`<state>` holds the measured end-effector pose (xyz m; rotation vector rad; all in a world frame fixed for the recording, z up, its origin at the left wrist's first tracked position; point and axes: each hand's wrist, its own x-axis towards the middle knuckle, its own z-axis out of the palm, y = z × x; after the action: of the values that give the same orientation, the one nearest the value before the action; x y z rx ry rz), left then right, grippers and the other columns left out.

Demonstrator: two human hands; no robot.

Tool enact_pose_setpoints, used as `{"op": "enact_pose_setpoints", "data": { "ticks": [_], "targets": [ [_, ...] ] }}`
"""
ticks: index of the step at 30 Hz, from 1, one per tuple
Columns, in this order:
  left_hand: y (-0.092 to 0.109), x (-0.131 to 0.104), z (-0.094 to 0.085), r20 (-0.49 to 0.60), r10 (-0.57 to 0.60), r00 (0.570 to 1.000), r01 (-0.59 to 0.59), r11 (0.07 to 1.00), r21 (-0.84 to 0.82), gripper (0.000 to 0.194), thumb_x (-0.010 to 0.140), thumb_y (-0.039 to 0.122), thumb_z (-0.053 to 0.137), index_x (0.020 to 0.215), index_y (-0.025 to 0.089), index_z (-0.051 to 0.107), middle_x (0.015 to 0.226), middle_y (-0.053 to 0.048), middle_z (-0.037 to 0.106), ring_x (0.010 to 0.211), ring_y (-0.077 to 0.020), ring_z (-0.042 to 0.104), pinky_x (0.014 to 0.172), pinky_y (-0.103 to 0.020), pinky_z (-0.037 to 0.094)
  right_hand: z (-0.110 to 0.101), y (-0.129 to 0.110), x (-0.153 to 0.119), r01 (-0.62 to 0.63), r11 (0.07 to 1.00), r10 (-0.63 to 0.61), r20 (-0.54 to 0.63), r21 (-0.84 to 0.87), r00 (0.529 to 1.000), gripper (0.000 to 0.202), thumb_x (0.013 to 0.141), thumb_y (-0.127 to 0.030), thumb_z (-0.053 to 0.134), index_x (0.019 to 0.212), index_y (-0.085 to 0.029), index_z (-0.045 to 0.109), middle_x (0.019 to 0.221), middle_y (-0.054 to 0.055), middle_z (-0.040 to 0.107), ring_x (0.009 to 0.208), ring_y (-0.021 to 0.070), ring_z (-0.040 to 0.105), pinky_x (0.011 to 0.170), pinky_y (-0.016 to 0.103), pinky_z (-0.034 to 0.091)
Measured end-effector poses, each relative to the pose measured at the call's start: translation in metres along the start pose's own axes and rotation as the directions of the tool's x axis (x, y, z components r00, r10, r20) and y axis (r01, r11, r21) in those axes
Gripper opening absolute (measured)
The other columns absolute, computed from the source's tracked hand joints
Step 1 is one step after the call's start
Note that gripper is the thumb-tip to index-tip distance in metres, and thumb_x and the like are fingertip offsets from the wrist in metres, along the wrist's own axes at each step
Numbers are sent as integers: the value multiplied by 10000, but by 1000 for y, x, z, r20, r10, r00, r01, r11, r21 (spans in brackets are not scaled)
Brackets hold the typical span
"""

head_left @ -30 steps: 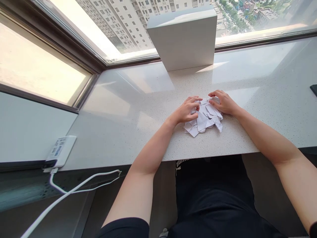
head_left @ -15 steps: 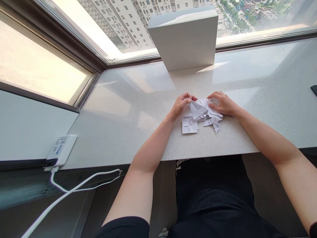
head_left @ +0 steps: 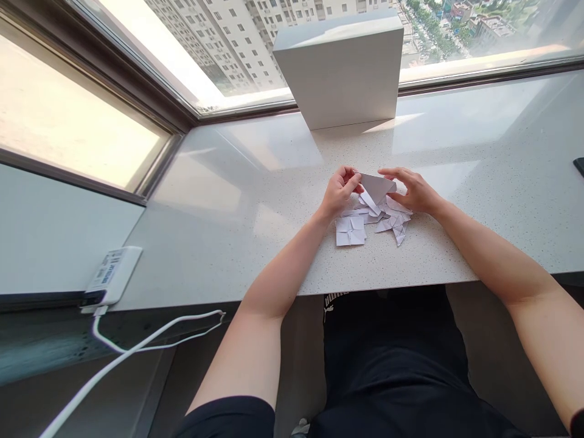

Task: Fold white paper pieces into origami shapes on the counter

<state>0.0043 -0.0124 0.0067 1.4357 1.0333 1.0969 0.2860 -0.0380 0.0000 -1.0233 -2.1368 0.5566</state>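
Note:
A white paper folded into a triangle (head_left: 376,185) is raised over the pile, its point downward. My left hand (head_left: 341,190) pinches its left corner between thumb and fingers. At the other corner is my right hand (head_left: 413,188), thumb and fingers apart around the paper's tip; whether they touch it I cannot tell. Beneath lie several folded white papers, partly covered by the triangle. Among them are a square folded piece (head_left: 350,232) at the near left and a pointed, star-like piece (head_left: 396,226) at the near right.
A large white box (head_left: 342,79) stands against the window behind the speckled white counter (head_left: 255,243). To the left, a white power adapter (head_left: 114,274) with a white cable (head_left: 137,348) sits at the edge. A dark object (head_left: 579,164) lies far right.
My left hand has lifted the paper triangle off the pile and turned it, so its long edge faces up. My right hand has come off the papers and opened around the triangle's right corner.

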Motion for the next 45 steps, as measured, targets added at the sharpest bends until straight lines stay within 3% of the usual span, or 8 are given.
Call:
{"op": "enact_pose_setpoints", "data": {
  "ticks": [7, 18, 24, 28, 32, 37, 41, 45],
  "targets": [
    [-3, 2, -3, -13, -11, 1000, 11, 1000, 29, 255, 1126, 388, 889, 1039, 253, 691, 1079, -41, 808, 841, -171, 794, 862, -351, 703, 0, -2, 0, 50, 999, -50, 18, 10, 999, 508, 1092, -342, 676, 1580, -337, 817, 1331, 99, 911, 1142, 327, 868, 1095, 561, 713],
    [-13, 12, -3, -155, -89, 984, 65, 985, -157, 280, 1145, 386, 867, 1054, 283, 623, 932, 14, 790, 837, -145, 835, 894, -308, 729, 1, 3, -1, -124, 964, 142, -63, 233, 988, 866, 1111, -589, 716, 1893, -303, 480, 1396, 142, 865, 1201, 363, 861, 1135, 594, 722],
    [-17, 5, -5, 39, 51, 998, -47, 995, -84, 457, 1042, 572, 987, 1050, 266, 648, 989, -32, 856, 971, -221, 901, 973, -392, 744, 9, 8, 5, -171, 890, 234, -102, 422, 967, 736, 989, -868, 898, 1450, -312, 756, 1192, 85, 875, 1085, 317, 840, 1016, 511, 734],
    [-13, -6, -4, 173, 220, 960, -255, 942, 220, 313, 1083, 508, 902, 1041, 251, 729, 1043, -66, 870, 1022, -241, 861, 922, -383, 690, 11, 4, 6, -122, 909, 226, -226, 398, 948, 547, 1024, -805, 895, 1250, -318, 787, 1209, 92, 889, 1179, 342, 842, 1084, 553, 709],
    [-11, -8, -4, 258, 315, 913, -399, 815, 421, 87, 1077, 322, 810, 1032, 252, 785, 1165, -86, 887, 1137, -268, 822, 1059, -444, 667, 11, -3, 3, -77, 934, 163, -224, 349, 961, 488, 1058, -698, 891, 1346, -323, 773, 1217, 89, 900, 1162, 341, 863, 1120, 582, 700],
    [-19, 4, -10, 103, 239, 966, -260, 898, 355, 156, 1090, 382, 844, 1023, 256, 781, 1124, -66, 834, 1062, -235, 788, 956, -380, 678, 10, -2, 1, -80, 978, 86, -21, 192, 996, 651, 1042, -562, 888, 1620, -310, 729, 1408, 137, 904, 1296, 397, 846, 1178, 648, 686],
    [-31, 15, -17, -34, 178, 983, -164, 954, 252, 348, 1077, 512, 900, 947, 255, 706, 949, -35, 764, 872, -198, 701, 802, -331, 609, 5, 0, 1, -50, 999, 50, 105, -11, 993, 472, 1088, -441, 771, 1525, -284, 853, 1336, 147, 933, 1347, 452, 816, 1270, 751, 589],
    [-38, 19, -22, -9, 173, 985, -167, 962, 216, 516, 1057, 696, 909, 927, 261, 663, 776, 9, 615, 704, -165, 541, 682, -323, 474, -5, 0, 3, -57, 994, 69, 127, -97, 989, 390, 1108, -431, 720, 1388, -252, 923, 1203, 158, 938, 1227, 451, 820, 1221, 725, 574]
  ]
}}
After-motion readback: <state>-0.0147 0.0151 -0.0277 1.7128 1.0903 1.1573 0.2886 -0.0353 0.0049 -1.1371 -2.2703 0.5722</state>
